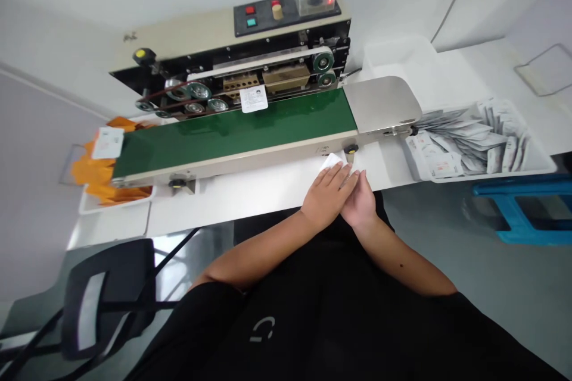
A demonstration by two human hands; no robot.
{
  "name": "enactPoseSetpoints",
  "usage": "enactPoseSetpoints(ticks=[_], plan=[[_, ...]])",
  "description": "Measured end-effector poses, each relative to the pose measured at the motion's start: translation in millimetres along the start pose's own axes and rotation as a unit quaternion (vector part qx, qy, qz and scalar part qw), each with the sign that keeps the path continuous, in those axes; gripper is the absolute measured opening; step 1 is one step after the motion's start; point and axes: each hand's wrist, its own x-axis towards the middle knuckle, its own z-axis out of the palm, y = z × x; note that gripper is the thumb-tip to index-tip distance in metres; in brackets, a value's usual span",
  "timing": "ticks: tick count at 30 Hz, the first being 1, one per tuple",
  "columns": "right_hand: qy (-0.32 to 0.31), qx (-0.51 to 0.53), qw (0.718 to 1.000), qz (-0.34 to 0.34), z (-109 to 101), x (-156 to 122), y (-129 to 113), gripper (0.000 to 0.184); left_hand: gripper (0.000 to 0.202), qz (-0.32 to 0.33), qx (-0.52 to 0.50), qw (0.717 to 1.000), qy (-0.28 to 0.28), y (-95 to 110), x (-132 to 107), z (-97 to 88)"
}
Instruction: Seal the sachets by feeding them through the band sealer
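At the table's front edge, my left hand (328, 195) lies flat over a small white packet (332, 160), fingers together. My right hand (360, 202) is palm up against it from the right, so the packet is pressed between the two hands. Only the packet's far corner shows; the hands cover the rest. Just beyond them stands a band sealing machine (187, 38) with a green conveyor belt (250, 125). Another white packet (254, 99) rides upright on the belt, its upper edge at the rollers. One more packet (108, 143) lies at the belt's left end.
On the right, a white bin (518, 175) holds many upright white packets. Orange packets (92, 169) fill a tray at the left end. A metal plate (379, 101) extends the belt rightward. A blue stool (504, 208) and a black chair (109, 292) stand on the floor.
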Motion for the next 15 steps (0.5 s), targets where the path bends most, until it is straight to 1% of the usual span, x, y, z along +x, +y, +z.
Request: enactPoseSetpoints(ticks=[3,7,10,13,15], plan=[[0.008,0.010,1.000,-0.006,2.4,-4.8,0.7,0.036,0.047,0.006,0.004,0.999,-0.036,-1.5,3.0,-4.6],[0.028,0.027,0.999,-0.008,1.4,-8.5,1.7,0.034,0.040,0.025,-0.007,0.999,-0.035,-6.6,1.3,-9.1],[0.013,0.012,1.000,-0.005,2.2,-9.2,3.6,0.034,0.031,0.041,-0.010,0.998,-0.042,-12.3,0.5,-10.9],[-0.010,-0.020,1.000,-0.002,3.3,-7.9,4.9,0.036,0.021,0.071,-0.019,0.995,-0.066,-19.6,0.9,-12.4],[-0.005,-0.027,1.000,0.001,2.9,-6.2,4.3,0.036,0.018,0.094,-0.034,0.993,-0.068,-24.3,1.1,-13.7]])
